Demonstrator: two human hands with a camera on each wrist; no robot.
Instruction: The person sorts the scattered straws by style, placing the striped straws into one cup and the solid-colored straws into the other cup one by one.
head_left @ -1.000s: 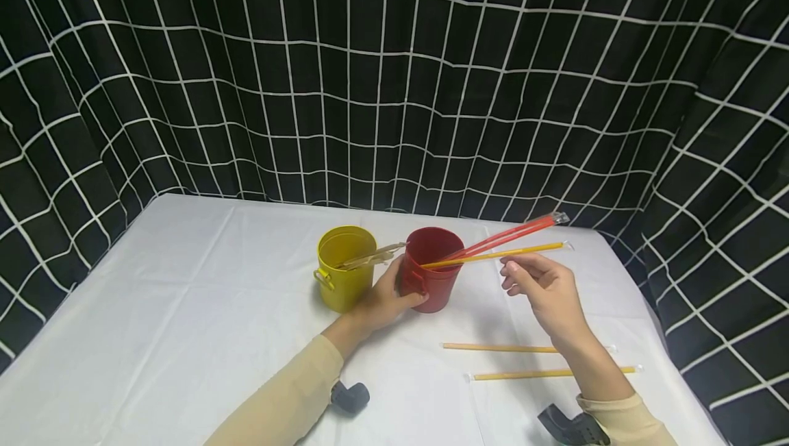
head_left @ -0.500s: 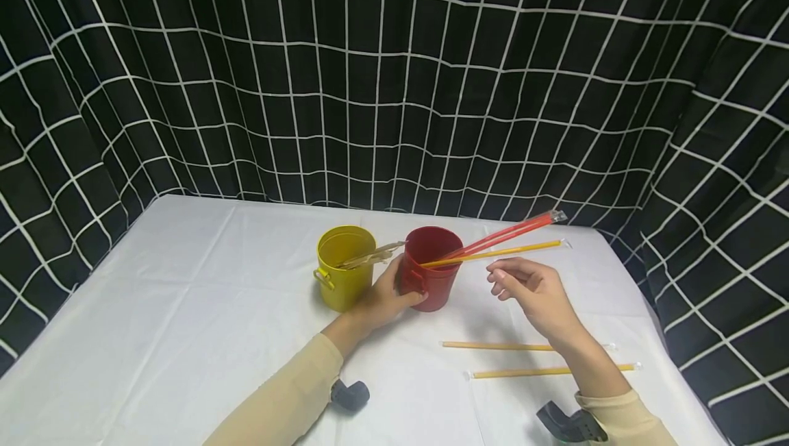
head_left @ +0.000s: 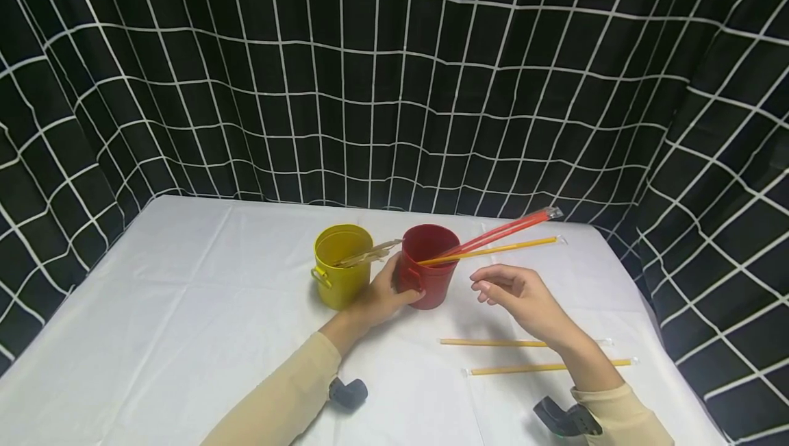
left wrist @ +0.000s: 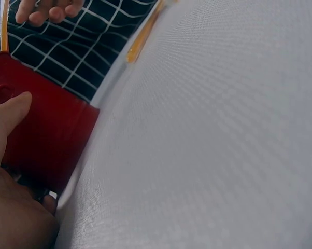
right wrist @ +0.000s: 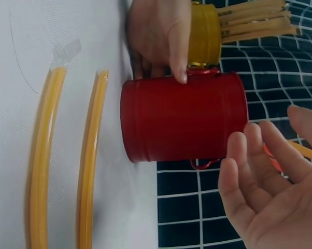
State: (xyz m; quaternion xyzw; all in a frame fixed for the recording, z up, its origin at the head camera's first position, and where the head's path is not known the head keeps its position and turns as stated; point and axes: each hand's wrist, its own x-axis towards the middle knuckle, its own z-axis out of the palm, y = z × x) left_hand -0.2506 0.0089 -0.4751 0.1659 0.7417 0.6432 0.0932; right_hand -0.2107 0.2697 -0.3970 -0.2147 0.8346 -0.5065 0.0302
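My left hand [head_left: 377, 301] grips the side of a red bucket [head_left: 439, 284], its thumb lying across the front near the handle lug. Out of that bucket, leaning right, stick red wrapped straws [head_left: 511, 228] and one yellow straw [head_left: 505, 250]. My right hand [head_left: 524, 299] hovers to the right of the bucket with loosely bent fingers and nothing in them; the right wrist view shows its palm and spread fingers beside the rim. Below it on the cloth lie two yellow wrapped straws [head_left: 487, 342], one nearer the front [head_left: 524, 368].
Left of the red bucket stands a yellow bucket [head_left: 339, 288] holding several paper-wrapped sticks [head_left: 364, 256] that lean right. A white cloth [head_left: 185, 336] covers the table. Behind and at both sides hangs a black curtain [head_left: 370, 90] with a white grid.
My right hand has moved left and slightly down, away from the straws' outer ends and closer to the red bucket. The left hand keeps its grip on the bucket.
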